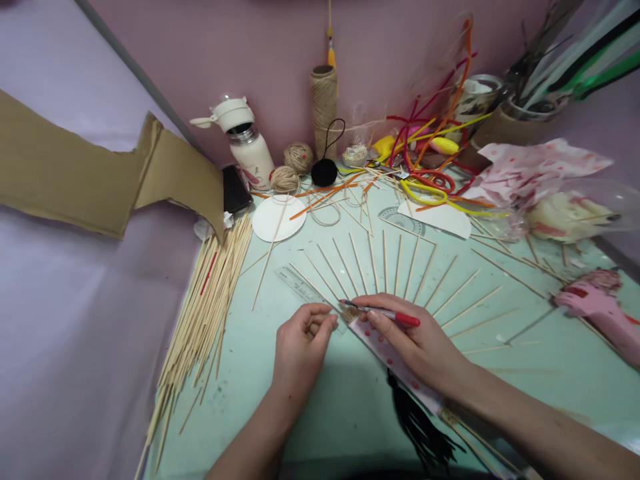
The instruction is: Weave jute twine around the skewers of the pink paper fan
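Note:
My right hand (413, 340) is closed round a red pen (400, 316), its dark tip at the outermost stick on the left. Under that hand lies a strip of pink spotted fabric (383, 347) with glittery trim. Thin wooden sticks (385, 263) fan out beyond it. A black tassel (420, 420) hangs below the strip. My left hand (303, 347) is closed, fingers curled, with thumb and fingertips on the lower end of a clear ruler (303, 283). The ruler lies slantwise along the outermost stick; its near end is partly hidden by the fingers.
A pile of loose sticks (205, 313) lies left, near cardboard (170, 163). Behind are a white bottle (253, 153), twine balls (299, 159), a twine spool (324, 107), a white disc (279, 219), a protractor (403, 221) and yellow-handled scissors (425, 195). A pink glue gun (595, 303) lies right.

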A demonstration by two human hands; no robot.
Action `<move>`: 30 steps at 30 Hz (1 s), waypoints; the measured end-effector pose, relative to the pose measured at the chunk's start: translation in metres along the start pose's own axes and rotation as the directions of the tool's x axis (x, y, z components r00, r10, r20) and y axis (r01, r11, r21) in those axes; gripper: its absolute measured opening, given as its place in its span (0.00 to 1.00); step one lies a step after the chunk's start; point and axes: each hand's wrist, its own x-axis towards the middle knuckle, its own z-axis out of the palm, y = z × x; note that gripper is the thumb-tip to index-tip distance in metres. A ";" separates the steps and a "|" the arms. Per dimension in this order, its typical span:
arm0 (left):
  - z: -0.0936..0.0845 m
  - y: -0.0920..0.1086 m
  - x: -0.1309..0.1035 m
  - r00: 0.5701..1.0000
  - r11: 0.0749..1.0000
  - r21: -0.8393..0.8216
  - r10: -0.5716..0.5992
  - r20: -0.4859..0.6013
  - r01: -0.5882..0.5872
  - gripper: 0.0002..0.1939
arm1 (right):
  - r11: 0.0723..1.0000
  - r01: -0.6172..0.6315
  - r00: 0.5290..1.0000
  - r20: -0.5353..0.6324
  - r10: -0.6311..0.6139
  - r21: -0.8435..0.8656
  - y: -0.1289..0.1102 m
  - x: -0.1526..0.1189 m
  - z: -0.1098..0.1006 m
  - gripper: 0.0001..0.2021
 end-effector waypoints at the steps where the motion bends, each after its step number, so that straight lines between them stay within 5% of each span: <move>1: 0.000 0.000 0.000 1.000 1.000 -0.001 -0.002 -0.002 0.002 0.10 | 1.000 -0.001 1.000 0.000 0.001 -0.001 0.000 0.000 0.000 0.13; 30: 0.000 -0.003 0.001 1.000 0.999 -0.038 -0.013 0.021 0.013 0.10 | 0.999 0.034 0.999 -0.006 -0.034 0.003 -0.006 0.006 0.005 0.12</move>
